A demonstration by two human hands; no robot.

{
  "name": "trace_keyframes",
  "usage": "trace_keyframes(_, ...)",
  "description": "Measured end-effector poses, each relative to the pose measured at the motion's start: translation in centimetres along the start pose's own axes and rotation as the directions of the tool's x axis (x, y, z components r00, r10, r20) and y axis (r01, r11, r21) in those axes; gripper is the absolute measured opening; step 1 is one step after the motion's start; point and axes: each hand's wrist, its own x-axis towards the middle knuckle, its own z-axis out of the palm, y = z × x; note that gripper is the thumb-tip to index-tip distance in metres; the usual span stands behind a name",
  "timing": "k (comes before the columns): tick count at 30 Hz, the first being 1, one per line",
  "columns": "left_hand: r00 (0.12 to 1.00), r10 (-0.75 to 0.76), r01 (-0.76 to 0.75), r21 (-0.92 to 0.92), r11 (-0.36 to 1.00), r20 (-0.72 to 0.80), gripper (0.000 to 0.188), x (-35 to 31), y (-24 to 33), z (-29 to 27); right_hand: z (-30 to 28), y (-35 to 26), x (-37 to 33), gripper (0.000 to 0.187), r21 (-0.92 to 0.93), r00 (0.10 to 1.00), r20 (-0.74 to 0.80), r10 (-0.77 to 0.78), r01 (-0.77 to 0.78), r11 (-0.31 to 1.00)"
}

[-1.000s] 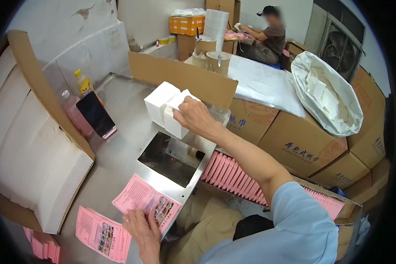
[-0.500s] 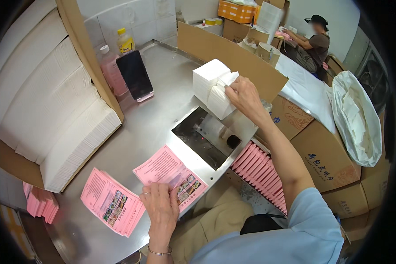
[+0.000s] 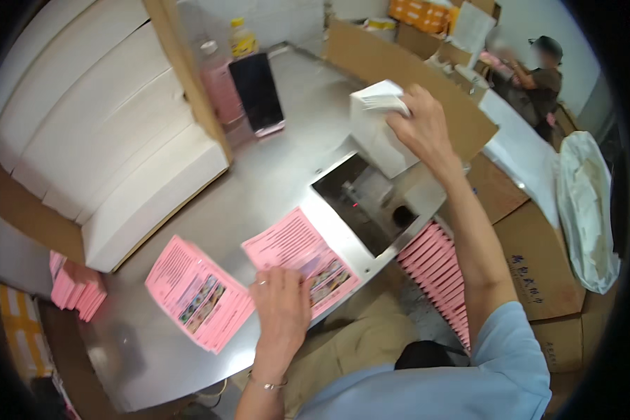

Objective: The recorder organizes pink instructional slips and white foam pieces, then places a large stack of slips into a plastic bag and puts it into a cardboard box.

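Observation:
My left hand lies over a flat pink printed wrapper, its fingers bent and close together, gripping it against the metal table. Just left of that hand is a stack of similar pink wrappers. Farther off to the right, my right hand pinches the top of some folded white paper napkins at the near side of their stack. The fingers cover part of the napkins, so how many are held is hidden. Between my hands is a rectangular opening in the tabletop, with a small red light inside.
A large carton of white napkins stands at left. A dark phone leans near two bottles. A cardboard panel borders the far side. Filled pink packs sit below the right edge. Another person sits beyond.
The whole view has shifted, moving the scene right and slightly up in the picture. My right hand has tilted the top napkins on the stack. My left hand stays on the wrapper.

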Motion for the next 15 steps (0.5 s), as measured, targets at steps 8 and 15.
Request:
trace_keyframes(8,0.999,-0.029,0.029,0.005,1.000,0.020,0.015,-0.2,0.2,-0.6,8.4,-9.7,-1.0,0.043,0.342,0.474,0.837,-0.275,-0.060,0.938)
trace_keyframes(15,0.999,0.008,-0.005,-0.065,0.998,0.038,0.014,-0.3,0.6,0.8,6.3,-7.1,-6.2,0.033,0.592,0.748,0.659,0.075,-0.578,0.562)
